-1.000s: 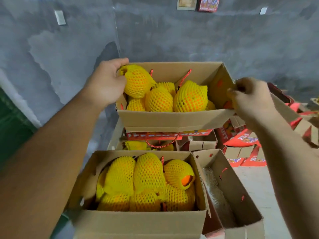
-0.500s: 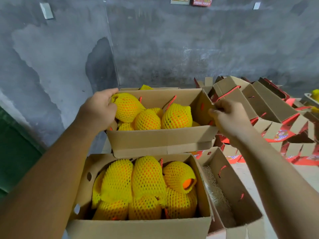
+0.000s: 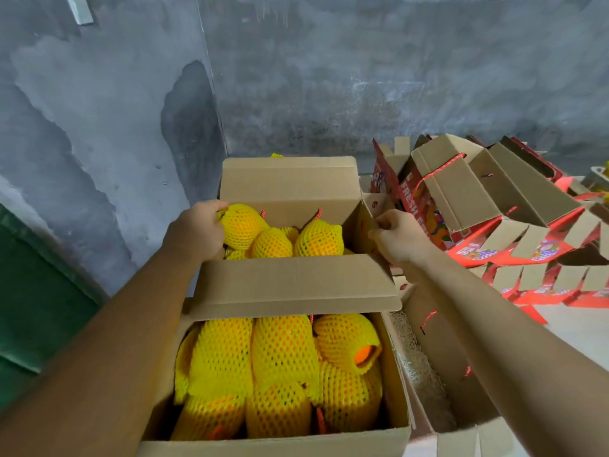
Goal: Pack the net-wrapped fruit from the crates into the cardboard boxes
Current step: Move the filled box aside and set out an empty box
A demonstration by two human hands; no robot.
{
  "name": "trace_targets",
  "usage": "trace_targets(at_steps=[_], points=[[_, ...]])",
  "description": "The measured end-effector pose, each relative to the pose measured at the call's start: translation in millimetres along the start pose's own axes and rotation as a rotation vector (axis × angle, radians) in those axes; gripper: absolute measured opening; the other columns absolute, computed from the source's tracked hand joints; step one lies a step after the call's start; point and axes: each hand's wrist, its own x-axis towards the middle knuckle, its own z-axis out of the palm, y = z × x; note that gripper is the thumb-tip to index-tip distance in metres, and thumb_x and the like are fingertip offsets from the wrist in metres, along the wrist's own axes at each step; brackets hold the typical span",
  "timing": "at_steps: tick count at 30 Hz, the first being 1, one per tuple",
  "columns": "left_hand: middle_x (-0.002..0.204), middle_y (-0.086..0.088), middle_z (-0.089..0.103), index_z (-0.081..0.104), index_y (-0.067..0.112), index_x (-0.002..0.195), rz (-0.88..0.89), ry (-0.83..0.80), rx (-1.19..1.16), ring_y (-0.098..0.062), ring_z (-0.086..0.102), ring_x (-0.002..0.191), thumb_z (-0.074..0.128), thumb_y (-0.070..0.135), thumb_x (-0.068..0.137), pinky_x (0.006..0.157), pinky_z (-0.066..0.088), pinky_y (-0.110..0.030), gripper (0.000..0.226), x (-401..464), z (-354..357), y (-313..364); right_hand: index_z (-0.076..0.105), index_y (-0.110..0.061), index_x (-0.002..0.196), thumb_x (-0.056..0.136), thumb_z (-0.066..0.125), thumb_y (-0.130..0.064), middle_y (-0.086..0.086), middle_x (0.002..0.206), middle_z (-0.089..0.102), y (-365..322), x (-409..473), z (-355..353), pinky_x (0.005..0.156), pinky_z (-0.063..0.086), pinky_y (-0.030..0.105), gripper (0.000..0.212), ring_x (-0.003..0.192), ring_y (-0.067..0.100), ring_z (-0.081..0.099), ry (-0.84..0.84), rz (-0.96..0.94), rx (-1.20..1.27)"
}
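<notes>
lowering the filled box [image 3: 296, 285] behind the near full box [image 3: 276, 446], left grip [image 3: 194, 230] clasping a netted fruit [image 3: 242, 225], right grip [image 3: 400, 235] pinching its side wall, set-down nearly complete.

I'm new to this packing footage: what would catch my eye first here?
Bright yellow foam-net-wrapped fruit fills the near brown cardboard box; more sits in the far brown cardboard box. The left hand grips one wrapped fruit there, while the right hand pinches that box's right wall. Red printed gift cartons pile up at right.
</notes>
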Motion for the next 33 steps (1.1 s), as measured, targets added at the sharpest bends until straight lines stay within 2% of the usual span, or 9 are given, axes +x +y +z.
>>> trace_targets(at_steps=[5, 8, 11, 17, 20, 24, 27, 29, 33], points=[[0.148, -0.018, 0.054, 0.046, 0.019, 0.152, -0.051, -0.025, 0.034, -0.041, 0.053, 0.129, 0.047, 0.012, 0.102, 0.104, 0.044, -0.048, 0.050, -2, 1, 5, 0.054, -0.035, 0.101, 0.095, 0.059, -0.026, -0.007, 0.097, 0.065, 7, 1, -4, 0.057, 0.051, 0.024, 0.012, 0.084, 0.011, 0.066, -0.050, -0.073, -0.087], [0.154, -0.021, 0.046, 0.030, 0.016, 0.160, -0.114, -0.132, 0.037, -0.041, 0.049, 0.132, 0.046, 0.019, 0.104, 0.107, 0.043, -0.048, 0.058, -6, -6, 15, 0.057, -0.028, 0.116, 0.103, 0.055, -0.039, -0.006, 0.102, 0.063, 12, -14, -14, 0.051, 0.055, 0.021, 0.017, 0.080, 0.013, 0.068, -0.140, -0.032, 0.123], [0.157, -0.023, 0.040, 0.025, 0.015, 0.161, -0.123, -0.164, 0.086, -0.042, 0.045, 0.137, 0.049, 0.028, 0.103, 0.111, 0.040, -0.048, 0.064, -16, -17, 31, 0.061, -0.027, 0.113, 0.105, 0.052, -0.040, 0.003, 0.106, 0.069, 29, -36, -22, 0.068, 0.063, 0.036, 0.018, 0.084, 0.016, 0.073, -0.066, 0.003, 0.256], [0.145, -0.008, 0.055, 0.052, 0.031, 0.145, 0.163, -0.069, 0.090, -0.036, 0.050, 0.130, 0.054, 0.040, 0.101, 0.107, 0.045, -0.048, 0.045, -88, -19, 97, 0.063, -0.020, 0.112, 0.099, 0.058, -0.012, -0.002, 0.101, 0.071, 91, -103, -7, 0.086, 0.056, 0.041, 0.016, 0.091, 0.013, 0.068, 0.145, 0.041, 0.153], [0.143, 0.007, 0.056, 0.050, 0.040, 0.143, 0.321, -0.111, 0.064, -0.026, 0.052, 0.129, 0.049, 0.047, 0.101, 0.105, 0.046, -0.043, 0.042, -143, 11, 156, 0.060, -0.031, 0.110, 0.099, 0.056, -0.028, -0.014, 0.103, 0.069, 111, -142, 10, 0.085, 0.055, 0.033, 0.012, 0.091, -0.001, 0.064, 0.086, 0.021, -0.013], [0.135, 0.016, 0.060, 0.052, 0.040, 0.140, 0.527, -0.226, 0.007, -0.012, 0.055, 0.123, 0.045, 0.044, 0.104, 0.105, 0.042, -0.037, 0.036, -209, 66, 214, 0.059, -0.031, 0.119, 0.096, 0.043, -0.054, -0.004, 0.115, 0.069, 142, -181, 9, 0.093, 0.052, 0.039, 0.036, 0.106, 0.017, 0.066, -0.210, 0.054, -0.366], [0.146, 0.020, 0.053, 0.050, 0.042, 0.141, 0.624, -0.254, -0.009, -0.007, 0.043, 0.136, 0.042, 0.042, 0.106, 0.120, 0.022, -0.034, 0.035, -245, 109, 226, 0.039, -0.031, 0.150, 0.079, 0.024, -0.071, -0.004, 0.150, 0.052, 172, -202, -7, 0.121, 0.026, 0.047, 0.083, 0.140, 0.024, 0.045, -0.427, 0.079, -0.676], [0.144, 0.025, 0.052, 0.052, 0.043, 0.138, 0.645, -0.308, -0.079, 0.000, 0.044, 0.133, 0.044, 0.040, 0.106, 0.105, 0.022, -0.012, 0.034, -261, 138, 230, 0.030, -0.026, 0.156, 0.083, 0.017, -0.075, 0.000, 0.158, 0.043, 189, -211, -18, 0.126, 0.009, 0.047, 0.088, 0.148, 0.024, 0.034, -0.433, 0.098, -0.631], [0.136, 0.025, 0.053, 0.056, 0.040, 0.135, 0.576, -0.460, -0.073, -0.002, 0.046, 0.128, 0.049, 0.036, 0.101, 0.101, 0.032, -0.013, 0.035, -271, 208, 231, 0.055, -0.031, 0.137, 0.097, 0.046, -0.044, -0.003, 0.137, 0.060, 228, -212, -53, 0.125, -0.004, 0.045, 0.043, 0.139, 0.024, 0.040, -0.330, -0.003, -0.812]])
